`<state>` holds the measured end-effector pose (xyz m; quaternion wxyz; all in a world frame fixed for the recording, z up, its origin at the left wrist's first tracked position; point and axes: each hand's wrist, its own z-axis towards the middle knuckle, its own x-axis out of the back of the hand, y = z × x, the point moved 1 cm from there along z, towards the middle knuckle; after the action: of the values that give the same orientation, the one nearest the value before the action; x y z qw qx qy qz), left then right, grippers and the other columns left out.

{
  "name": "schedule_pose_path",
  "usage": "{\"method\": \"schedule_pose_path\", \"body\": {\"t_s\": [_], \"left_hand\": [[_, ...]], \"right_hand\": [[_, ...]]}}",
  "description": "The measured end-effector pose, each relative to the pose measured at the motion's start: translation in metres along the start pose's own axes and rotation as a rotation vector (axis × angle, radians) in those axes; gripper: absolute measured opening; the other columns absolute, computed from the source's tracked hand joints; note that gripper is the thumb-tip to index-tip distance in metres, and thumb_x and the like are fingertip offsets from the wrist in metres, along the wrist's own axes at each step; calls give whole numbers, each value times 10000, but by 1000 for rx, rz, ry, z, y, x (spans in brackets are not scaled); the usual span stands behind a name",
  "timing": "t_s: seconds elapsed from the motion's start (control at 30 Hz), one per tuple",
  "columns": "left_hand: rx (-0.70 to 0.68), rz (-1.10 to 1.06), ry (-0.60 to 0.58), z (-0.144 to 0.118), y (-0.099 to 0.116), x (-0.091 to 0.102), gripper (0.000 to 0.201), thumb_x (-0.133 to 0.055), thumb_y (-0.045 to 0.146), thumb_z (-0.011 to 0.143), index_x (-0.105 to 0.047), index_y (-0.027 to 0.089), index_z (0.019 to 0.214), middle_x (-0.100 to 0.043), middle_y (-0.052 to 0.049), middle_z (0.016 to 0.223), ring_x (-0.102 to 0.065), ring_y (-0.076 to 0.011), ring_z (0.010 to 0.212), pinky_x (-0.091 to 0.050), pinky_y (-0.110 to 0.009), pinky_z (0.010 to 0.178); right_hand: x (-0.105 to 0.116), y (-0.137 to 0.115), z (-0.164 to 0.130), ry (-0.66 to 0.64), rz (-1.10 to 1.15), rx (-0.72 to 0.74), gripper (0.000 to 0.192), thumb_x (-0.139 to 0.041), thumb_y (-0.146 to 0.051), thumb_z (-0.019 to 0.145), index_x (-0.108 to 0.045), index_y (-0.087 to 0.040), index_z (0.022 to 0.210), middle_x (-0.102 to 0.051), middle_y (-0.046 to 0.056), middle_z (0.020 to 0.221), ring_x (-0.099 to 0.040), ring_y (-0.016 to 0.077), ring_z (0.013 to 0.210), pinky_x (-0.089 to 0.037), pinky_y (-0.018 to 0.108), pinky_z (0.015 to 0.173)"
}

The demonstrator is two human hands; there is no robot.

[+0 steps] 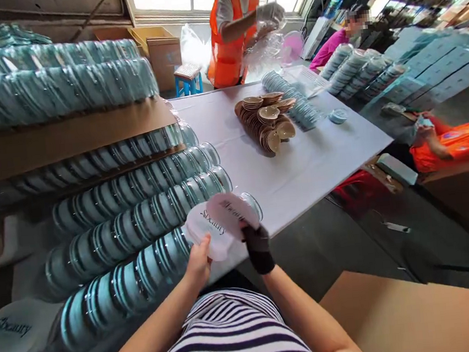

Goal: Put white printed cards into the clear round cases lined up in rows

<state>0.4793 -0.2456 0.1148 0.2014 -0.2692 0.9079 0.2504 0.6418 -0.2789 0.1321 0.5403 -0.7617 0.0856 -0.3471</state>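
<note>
White cloth covers the long table, with rows of teal compacts stacked along its left side. Near its front edge, my bare left hand pinches one pale printed lid while my gloved right hand grips another lid overlapping it.

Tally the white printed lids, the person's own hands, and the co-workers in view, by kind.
White printed lids: 3, two held, one in the left hand, one in the gloved right hand, and one lying lower left.
Own hands: 2
Co-workers: 3
Total: 8
</note>
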Motion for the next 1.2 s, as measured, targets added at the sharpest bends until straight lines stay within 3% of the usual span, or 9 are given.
{"method": "schedule_pose_path", "body": {"t_s": [0.07, 0.13, 0.2, 0.27, 0.4, 0.63, 0.83, 1.07, 1.2], "left_hand": [[27, -54, -34, 19, -6, -36, 400, -641, 164, 866, -616, 190, 1264, -758, -87, 1054, -704, -264, 1037, -572, -379, 920], [71, -106, -88, 41, -9, -72, 459, -590, 177, 895, -557, 194, 1352, -737, -93, 1137, -685, -266, 1087, -539, -404, 981], [123, -135, -132, 64, -12, -104, 480, -543, 190, 918, -517, 196, 1398, -727, -90, 1169, -682, -256, 1093, -520, -412, 1007], [176, -149, -172, 86, -18, -131, 483, -508, 212, 935, -494, 200, 1418, -722, -83, 1185, -686, -245, 1083, -512, -415, 1018], [235, -127, -170, 117, -36, -154, 507, -461, 221, 948, -446, 197, 1454, -718, -90, 1192, -685, -249, 1084, -511, -435, 1016], [248, -56, -165, 138, -44, -134, 518, -484, 227, 942, -445, 186, 1457, -744, -87, 1119, -705, -233, 1025, -493, -420, 1032], [278, -46, -148, 139, -43, -131, 525, -506, 252, 940, -445, 197, 1458, -733, -90, 1150, -694, -244, 1055, -485, -431, 1039], [259, -53, -143, 135, -41, -137, 485, -504, 244, 944, -489, 206, 1428, -722, -100, 1175, -668, -248, 1121, -486, -422, 1046], [266, -30, -116, 133, -40, -137, 485, -515, 266, 948, -483, 232, 1430, -698, -89, 1233, -645, -243, 1165, -478, -421, 1060]], "right_hand": [[61, 10, 29, 138, -209, 37, 468, -511, -572, 820, -712, -156, 898, -744, 92, 830, -662, 223, 734, -534, 330, 686], [112, 19, 43, 137, -503, 102, 466, -464, -537, 869, -736, -161, 909, -750, 109, 844, -671, 230, 756, -508, 311, 693], [145, 27, 42, 41, -771, 163, 451, -410, -459, 921, -752, -166, 955, -758, 124, 893, -684, 227, 792, -483, 285, 706], [158, 33, 36, -91, -952, 210, 428, -377, -373, 951, -749, -183, 1042, -761, 119, 939, -692, 213, 816, -461, 260, 716], [146, 39, 37, -302, -1104, 215, 407, -345, -288, 987, -675, -253, 1221, -757, 75, 1029, -695, 193, 879, -427, 239, 728], [99, 35, 93, -549, -1231, 42, 353, -327, -353, 1019, -576, -168, 1189, -738, 116, 943, -697, 204, 853, -389, 246, 654], [95, 42, 98, -493, -1235, 16, 346, -273, -349, 1027, -563, -185, 1122, -731, 108, 944, -701, 199, 851, -402, 248, 651], [60, 58, 105, -587, -1216, -12, 339, -290, -299, 1024, -583, -180, 1146, -737, 134, 984, -710, 216, 886, -451, 259, 706], [64, 63, 102, -571, -1198, -44, 329, -317, -289, 1018, -604, -177, 1134, -735, 143, 996, -709, 221, 913, -472, 274, 744]]}}
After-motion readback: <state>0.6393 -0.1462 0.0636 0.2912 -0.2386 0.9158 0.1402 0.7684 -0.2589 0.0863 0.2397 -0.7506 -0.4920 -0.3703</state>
